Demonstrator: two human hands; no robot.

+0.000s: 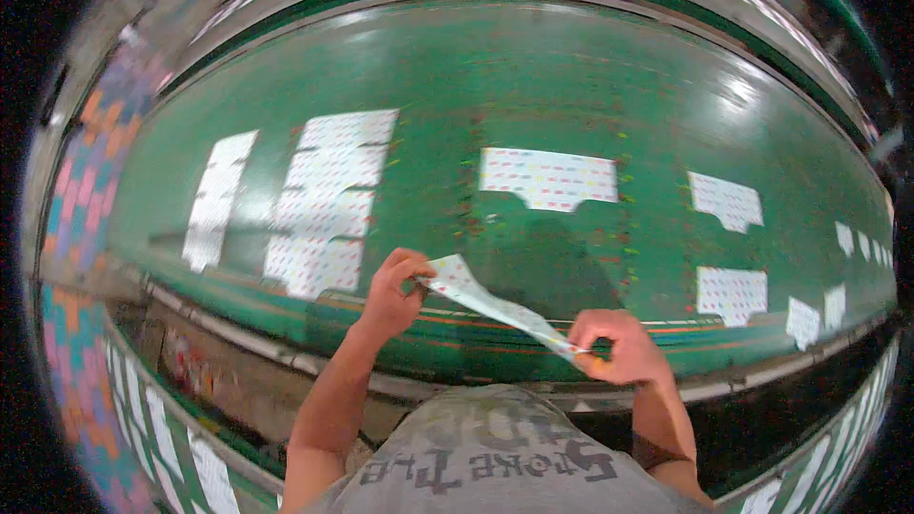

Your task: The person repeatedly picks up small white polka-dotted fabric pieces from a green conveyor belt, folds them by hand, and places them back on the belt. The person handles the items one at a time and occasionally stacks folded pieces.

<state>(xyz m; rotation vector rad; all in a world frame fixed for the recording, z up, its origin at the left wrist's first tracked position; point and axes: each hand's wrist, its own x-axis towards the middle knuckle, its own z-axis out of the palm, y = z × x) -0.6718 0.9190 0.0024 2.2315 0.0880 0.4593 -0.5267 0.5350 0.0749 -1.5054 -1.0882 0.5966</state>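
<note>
My left hand point(398, 287) pinches one end of a white fabric piece point(500, 309) with small coloured marks. The other end is closed in my right hand point(621, 347), so the strip hangs stretched and folded narrow between both hands, over the near edge of a long green table point(438, 67). Beyond it a similar printed cut piece point(549, 178) lies flat, with a notched lower edge. A column of several such pieces point(328, 200) is laid out left of my left hand. Right of my right hand lies another printed piece point(732, 294).
A paler row of pieces point(220, 200) lies at the far left of the table, and a notched piece point(726, 201) at the right, with several smaller ones beyond. Lower left, another green table point(176, 438) carries white pieces. A rail point(381, 381) runs along the near edge.
</note>
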